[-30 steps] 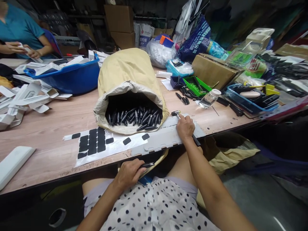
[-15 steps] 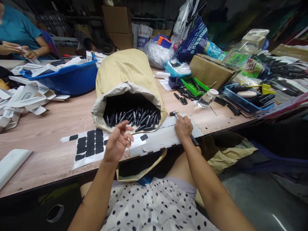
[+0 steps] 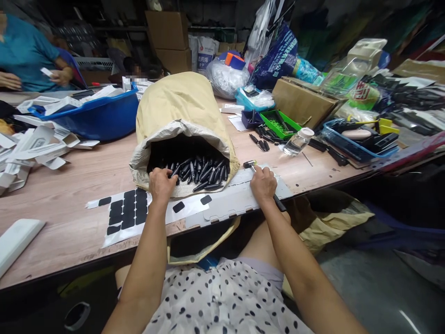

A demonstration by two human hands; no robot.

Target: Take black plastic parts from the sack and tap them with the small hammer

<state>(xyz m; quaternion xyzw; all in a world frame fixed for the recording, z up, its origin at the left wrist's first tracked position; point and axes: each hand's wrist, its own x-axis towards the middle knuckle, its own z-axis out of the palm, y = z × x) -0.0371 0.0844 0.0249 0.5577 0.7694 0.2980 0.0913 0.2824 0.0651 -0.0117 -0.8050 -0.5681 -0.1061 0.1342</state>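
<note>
My left hand (image 3: 162, 184) reaches into the mouth of a tan paper sack (image 3: 181, 99) and touches the pile of black pen-like pieces (image 3: 205, 171) inside. Its fingers are mostly hidden, so whether they grip a piece is unclear. At the right, my right hand (image 3: 263, 184) is closed around a small hammer (image 3: 249, 164); its head points left and the black handle end sticks out below my palm. A grey board (image 3: 225, 204) lies under this hand along the table edge. In front of the sack is a white sheet (image 3: 130, 234) with black rounded stickers (image 3: 129, 208).
A blue basin (image 3: 100, 118) full of white boxes stands left, beside more loose boxes (image 3: 38, 144). Right of the sack are a green tray (image 3: 280, 123), a clear jar (image 3: 298, 142) and a blue basket (image 3: 361, 155) of tools. A co-worker (image 3: 31, 55) sits at far left.
My left hand has gone from above the sticker sheet into the sack's mouth. My right hand keeps the hammer in about the same place. The co-worker's hands have moved apart.
</note>
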